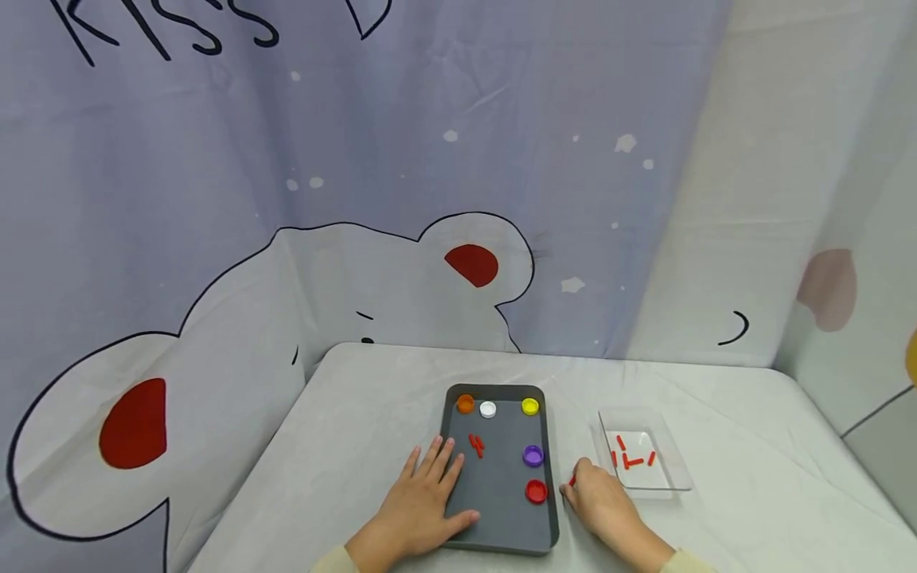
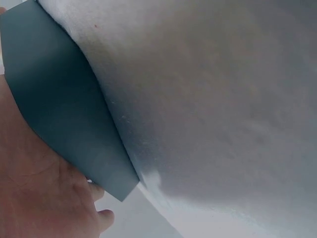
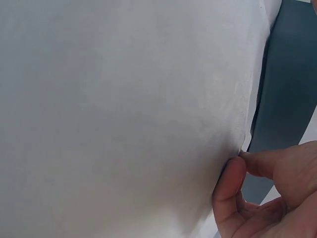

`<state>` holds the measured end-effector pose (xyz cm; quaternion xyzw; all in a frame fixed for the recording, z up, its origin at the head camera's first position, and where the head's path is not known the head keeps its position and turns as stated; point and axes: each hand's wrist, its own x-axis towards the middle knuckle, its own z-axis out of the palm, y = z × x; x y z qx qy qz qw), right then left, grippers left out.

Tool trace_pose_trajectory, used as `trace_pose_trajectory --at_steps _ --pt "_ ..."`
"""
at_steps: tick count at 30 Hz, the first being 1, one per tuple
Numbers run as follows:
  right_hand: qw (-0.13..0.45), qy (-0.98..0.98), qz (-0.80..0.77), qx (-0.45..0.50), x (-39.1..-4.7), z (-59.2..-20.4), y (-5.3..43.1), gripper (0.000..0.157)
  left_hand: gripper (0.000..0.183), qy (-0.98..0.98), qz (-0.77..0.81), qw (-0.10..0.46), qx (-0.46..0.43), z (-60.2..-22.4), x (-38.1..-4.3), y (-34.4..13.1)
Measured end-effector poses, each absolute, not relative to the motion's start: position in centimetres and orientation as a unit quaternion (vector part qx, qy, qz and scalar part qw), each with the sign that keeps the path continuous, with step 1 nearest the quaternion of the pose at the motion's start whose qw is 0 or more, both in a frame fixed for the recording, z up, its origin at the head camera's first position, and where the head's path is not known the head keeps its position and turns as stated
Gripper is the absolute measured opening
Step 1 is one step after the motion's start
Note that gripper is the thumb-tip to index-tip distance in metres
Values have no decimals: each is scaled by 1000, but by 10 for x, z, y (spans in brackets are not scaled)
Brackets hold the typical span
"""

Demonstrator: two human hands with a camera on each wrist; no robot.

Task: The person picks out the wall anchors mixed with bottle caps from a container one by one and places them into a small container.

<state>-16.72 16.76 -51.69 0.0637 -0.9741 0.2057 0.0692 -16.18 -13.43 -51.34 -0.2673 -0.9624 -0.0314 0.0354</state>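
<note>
My left hand (image 1: 423, 509) lies with its fingers straight and spread over the left edge of a dark grey tray (image 1: 494, 525). Just right of the tray, my right hand (image 1: 605, 501) pinches a small red stick (image 1: 572, 480) between thumb and forefinger. In the right wrist view those two fingertips meet, and the stick is hidden. On the tray lie a few short red sticks (image 1: 477, 446), close to the left fingertips. A clear plastic box (image 1: 673, 458) holds several more such red sticks (image 1: 634, 461), beyond my right hand.
Small round cups stand on the tray: orange (image 1: 466, 404), white (image 1: 488, 410) and yellow (image 1: 530, 407) along the far end, purple (image 1: 533, 456) and red (image 1: 536, 492) down the right side. A white cloth (image 1: 380, 414) covers the table, and a printed curtain (image 1: 401, 143) hangs behind it.
</note>
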Motion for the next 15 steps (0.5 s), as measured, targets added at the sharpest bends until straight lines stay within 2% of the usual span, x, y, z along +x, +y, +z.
trace_pose_trajectory --at_steps 9,15 --pt "69 -973 209 65 -170 -516 169 30 89 -961 -39 40 -270 -514 -164 -135" --pt "93 -967 222 80 -162 -510 170 24 88 -961 -37 35 -272 -516 -164 -134"
